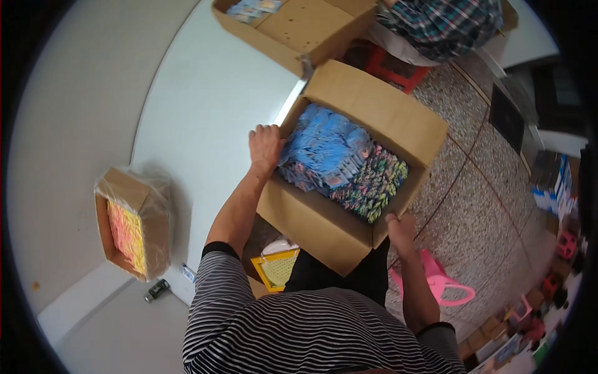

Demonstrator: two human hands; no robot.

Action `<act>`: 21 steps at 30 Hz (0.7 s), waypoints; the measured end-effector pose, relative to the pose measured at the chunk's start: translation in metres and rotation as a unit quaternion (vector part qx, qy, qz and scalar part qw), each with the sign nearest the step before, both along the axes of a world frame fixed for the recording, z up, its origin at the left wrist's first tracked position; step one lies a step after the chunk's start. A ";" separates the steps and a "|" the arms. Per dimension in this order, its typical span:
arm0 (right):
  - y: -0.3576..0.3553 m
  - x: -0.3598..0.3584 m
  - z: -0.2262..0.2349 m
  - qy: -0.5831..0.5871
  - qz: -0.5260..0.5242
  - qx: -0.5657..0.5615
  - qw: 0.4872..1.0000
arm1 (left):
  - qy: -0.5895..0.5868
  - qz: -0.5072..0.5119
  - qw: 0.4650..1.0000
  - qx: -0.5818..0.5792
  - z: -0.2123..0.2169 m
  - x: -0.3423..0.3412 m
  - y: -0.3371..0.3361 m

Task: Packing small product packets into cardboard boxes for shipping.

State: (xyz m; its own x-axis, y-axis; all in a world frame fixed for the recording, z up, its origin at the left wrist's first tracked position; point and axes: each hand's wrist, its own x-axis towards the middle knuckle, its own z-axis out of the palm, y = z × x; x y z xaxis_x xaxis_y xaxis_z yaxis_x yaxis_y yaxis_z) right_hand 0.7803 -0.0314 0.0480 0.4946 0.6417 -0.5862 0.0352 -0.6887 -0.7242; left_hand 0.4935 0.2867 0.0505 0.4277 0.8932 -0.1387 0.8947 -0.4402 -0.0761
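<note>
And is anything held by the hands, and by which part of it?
The open cardboard box: the left hand grips its left side, the right hand its right side near a corner.

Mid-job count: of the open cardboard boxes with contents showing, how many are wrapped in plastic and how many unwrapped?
Plastic-wrapped: 1 (left box, pink and yellow pieces)
Unwrapped: 2 (held box between left hand and right hand; far box)
Total: 3
</note>
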 end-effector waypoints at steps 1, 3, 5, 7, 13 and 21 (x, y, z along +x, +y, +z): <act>-0.004 0.001 -0.006 -0.028 0.026 -0.020 0.999 | -0.003 0.000 1.000 -0.025 0.003 0.008 0.002; 0.006 -0.004 0.009 -0.026 0.029 -0.078 0.996 | -0.078 -0.062 0.994 0.050 -0.004 -0.002 0.003; 0.005 -0.011 0.007 -0.047 0.025 -0.049 0.997 | -0.073 -0.026 0.995 0.061 -0.022 -0.015 0.000; 0.011 -0.017 0.015 -0.096 0.057 -0.037 0.993 | -0.099 0.009 0.995 -0.005 -0.044 -0.030 -0.001; 0.019 -0.014 0.045 -0.050 0.059 -0.057 0.995 | -0.100 -0.032 0.994 0.042 -0.061 -0.027 -0.006; -0.019 -0.041 -0.004 0.137 -0.048 0.142 0.979 | -0.177 -0.063 0.981 0.042 -0.060 -0.017 -0.006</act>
State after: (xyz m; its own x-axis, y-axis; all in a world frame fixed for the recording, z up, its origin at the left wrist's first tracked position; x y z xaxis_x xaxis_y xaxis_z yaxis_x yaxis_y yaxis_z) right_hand 0.7391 -0.0500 0.0442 0.4103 0.7567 -0.5090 -0.2416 -0.4480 -0.8608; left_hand 0.4766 0.2811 -0.0095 0.5440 0.8319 0.1098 0.8103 -0.5548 0.1887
